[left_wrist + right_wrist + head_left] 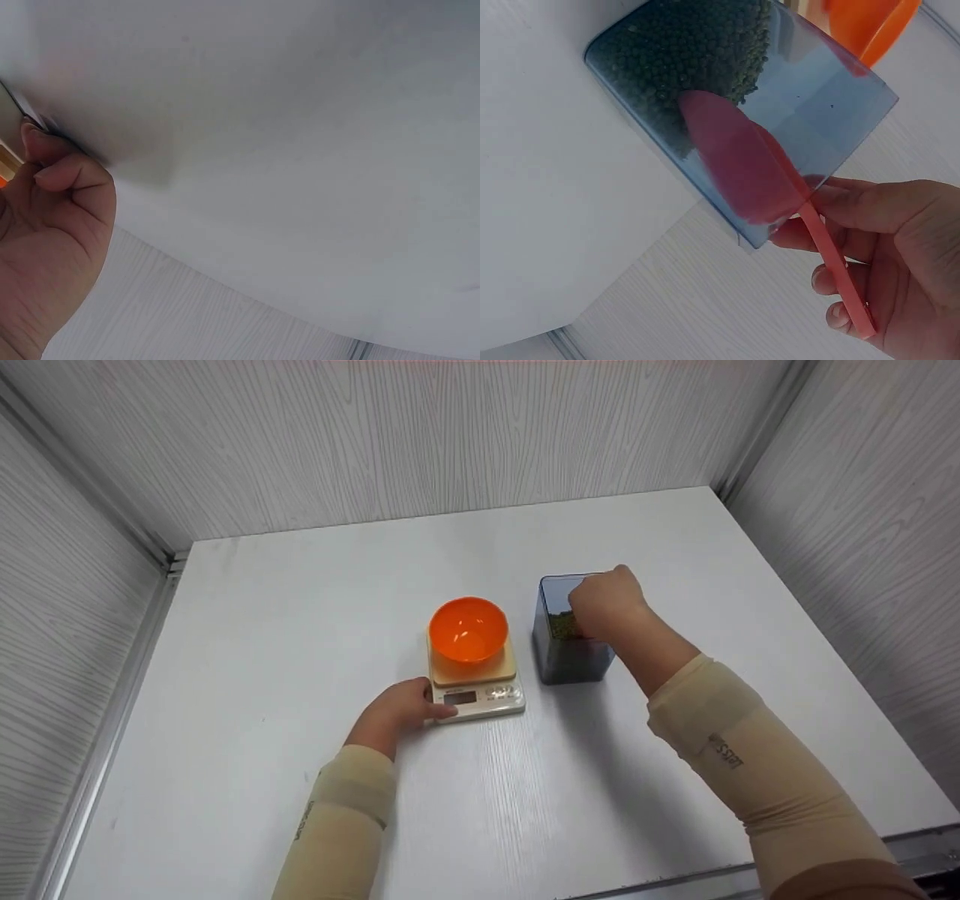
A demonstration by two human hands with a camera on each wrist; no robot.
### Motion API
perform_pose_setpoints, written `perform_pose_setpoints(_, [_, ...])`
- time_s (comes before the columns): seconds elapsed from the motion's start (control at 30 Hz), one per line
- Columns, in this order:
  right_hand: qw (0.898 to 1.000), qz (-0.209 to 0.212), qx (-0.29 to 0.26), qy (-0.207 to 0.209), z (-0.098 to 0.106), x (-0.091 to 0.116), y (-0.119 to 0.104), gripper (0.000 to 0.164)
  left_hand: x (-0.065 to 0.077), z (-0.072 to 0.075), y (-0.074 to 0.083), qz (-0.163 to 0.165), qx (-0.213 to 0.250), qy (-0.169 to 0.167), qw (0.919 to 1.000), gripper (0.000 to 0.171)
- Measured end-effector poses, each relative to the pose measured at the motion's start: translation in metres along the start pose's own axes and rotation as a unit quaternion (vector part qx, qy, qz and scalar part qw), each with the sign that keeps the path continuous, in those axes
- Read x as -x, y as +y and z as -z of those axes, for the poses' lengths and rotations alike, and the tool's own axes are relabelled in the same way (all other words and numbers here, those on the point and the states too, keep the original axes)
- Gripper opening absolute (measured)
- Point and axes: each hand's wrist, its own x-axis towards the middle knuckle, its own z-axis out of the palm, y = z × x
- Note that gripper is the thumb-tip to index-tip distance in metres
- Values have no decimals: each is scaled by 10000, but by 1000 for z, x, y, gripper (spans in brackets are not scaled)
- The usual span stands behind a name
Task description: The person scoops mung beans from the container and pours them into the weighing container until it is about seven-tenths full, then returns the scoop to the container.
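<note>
My right hand (609, 601) is at the mouth of a clear bluish bin (574, 664). In the right wrist view it grips the handle of a red scoop (731, 165), whose blade shows through the bin wall beside small green beans (682, 52). The head view hides the scoop behind the hand. My left hand (403, 705) holds the front left corner of a white kitchen scale (495, 706), thumb on top near the display. Curled fingers show against the scale's edge in the left wrist view. An orange bowl (469, 630) sits on the scale's platform, just left of the bin.
All of this stands on a white table (315, 607). Pale wood-grain panels (450, 442) rise behind it and at both sides, with metal rails along the corners. The table's front edge runs along the lower right.
</note>
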Motion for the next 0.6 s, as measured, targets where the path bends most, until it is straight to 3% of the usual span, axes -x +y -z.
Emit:
perform_pose_setpoints(0.23, [9978, -217, -612, -107, -13, -11, 3, 35, -3, -1, -2, -51, -66, -1, 10000, 59])
perform_pose_setpoints(0.6, [9922, -18, -1108, -571, -25, -25, 7, 15, -3, -1, -3, -107, -102, -6, 9999, 62])
